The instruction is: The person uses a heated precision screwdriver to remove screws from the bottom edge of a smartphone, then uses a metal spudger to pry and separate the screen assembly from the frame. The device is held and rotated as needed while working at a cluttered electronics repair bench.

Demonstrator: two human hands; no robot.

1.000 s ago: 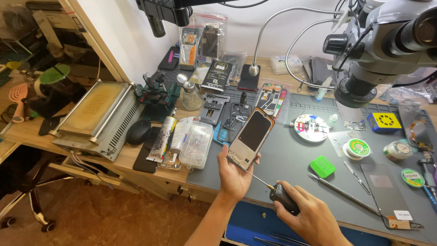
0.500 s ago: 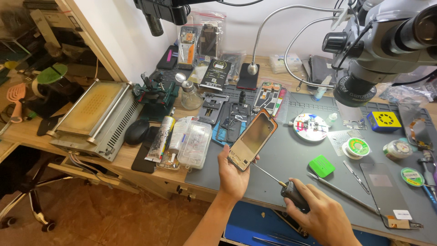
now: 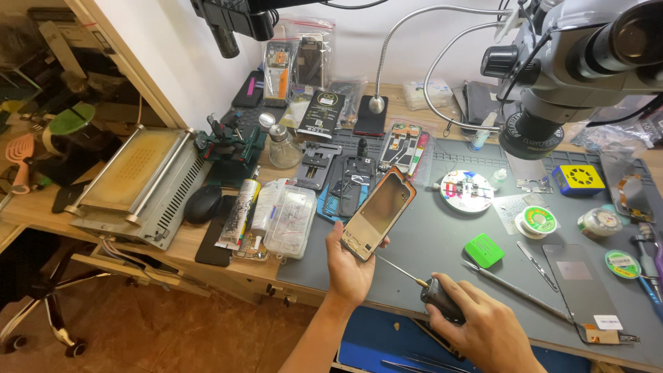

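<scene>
My left hand (image 3: 350, 269) holds a phone frame with an orange rim (image 3: 379, 213) tilted up over the grey work mat (image 3: 442, 235). Its shiny inner face is turned toward me. My right hand (image 3: 480, 324) grips a black-handled screwdriver (image 3: 428, 290) low at the mat's front edge. The thin shaft points up-left, and its tip lies just under the bottom end of the phone frame. A green plastic pad (image 3: 484, 250) lies on the mat to the right of the frame.
A microscope head (image 3: 573, 62) hangs over the mat's right side. Solder reels (image 3: 538, 221), a round parts dish (image 3: 466, 190), tweezers (image 3: 511, 283) and a dark screen panel (image 3: 579, 283) lie on the mat. A heating plate machine (image 3: 135, 183), a mouse (image 3: 203, 204) and a clear box (image 3: 290, 217) stand left.
The phone frame has tilted a little more upright in my left hand. My right hand has drawn the screwdriver slightly lower and to the right.
</scene>
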